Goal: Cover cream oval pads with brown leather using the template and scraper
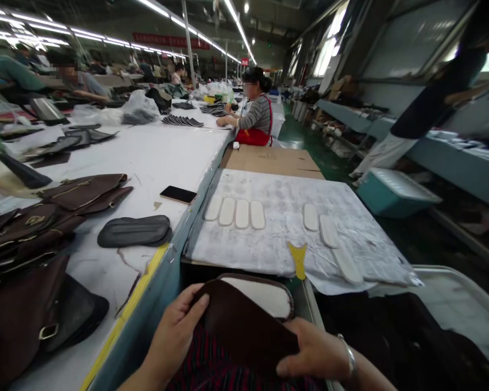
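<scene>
Between my two hands is a dark brown leather piece (pixel 244 326), long and rounded, held tilted above my lap. My left hand (pixel 175 326) pinches its upper left end, thumb on top. At the lower right end, my right hand (pixel 309 347) grips the same piece; a silver bangle circles that wrist. Just behind the leather shows a white oval panel (pixel 264 293) with a brown rim, partly hidden by it. Whether my fingers also touch that panel is hidden. Several pale oval pads (pixel 242 213) lie on the white-covered board ahead, near a yellow notched tool (pixel 298 259).
The long white table (pixel 179 146) on the left bears brown leather bags (pixel 61 212), stacked black oval pieces (pixel 134 231) and a phone (pixel 178 194). Dark material (pixel 395 336) lies at right. A co-worker in a red apron (pixel 255 119) sits ahead; a teal bin (pixel 395 190) stands beyond.
</scene>
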